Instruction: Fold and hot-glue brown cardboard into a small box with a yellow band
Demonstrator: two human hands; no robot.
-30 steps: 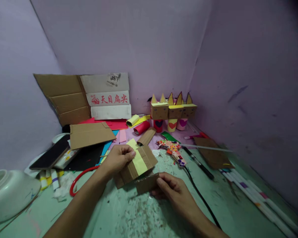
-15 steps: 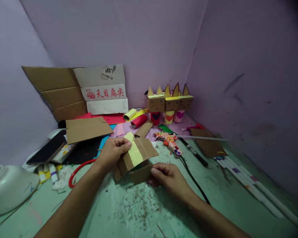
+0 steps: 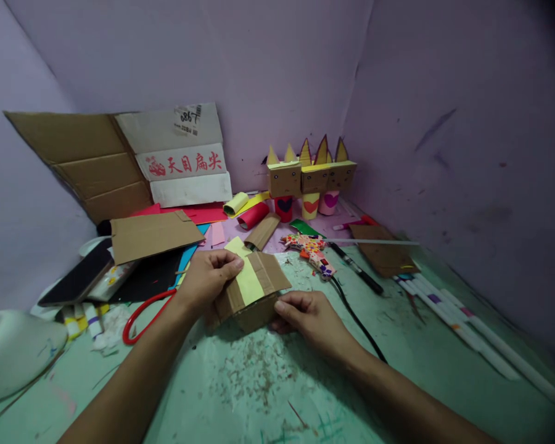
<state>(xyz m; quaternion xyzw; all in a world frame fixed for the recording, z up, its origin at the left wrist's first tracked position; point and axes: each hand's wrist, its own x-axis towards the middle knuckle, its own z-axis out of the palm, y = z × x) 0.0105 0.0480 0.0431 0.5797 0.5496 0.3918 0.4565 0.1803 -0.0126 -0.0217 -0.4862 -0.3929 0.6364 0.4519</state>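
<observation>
Between my hands is a small folded cardboard box (image 3: 271, 271) with a pale yellow paper strip (image 3: 250, 280) across its top. My left hand (image 3: 210, 274) pinches the strip and the upper left of the box between thumb and fingers. With thumb and fingertips, my right hand (image 3: 300, 313) grips the right end of the lower front panel (image 3: 255, 314). That panel stands just under the edge of the top piece. The inside of the box is hidden. A floral-patterned glue gun (image 3: 311, 248) lies beyond my right hand, its black cord trailing towards me.
Several cardboard-headed figures (image 3: 284, 179) stand by the back wall. Red-handled scissors (image 3: 134, 324) and a white bowl (image 3: 23, 354) lie on the left. A black marker (image 3: 357, 269) and several white markers (image 3: 462, 336) are on the right. A large opened carton (image 3: 176, 145) leans behind.
The gap between the box's top piece and its front panel has narrowed, the panel now sitting against the top's edge. Both hands keep their hold. The camera view has shifted slightly.
</observation>
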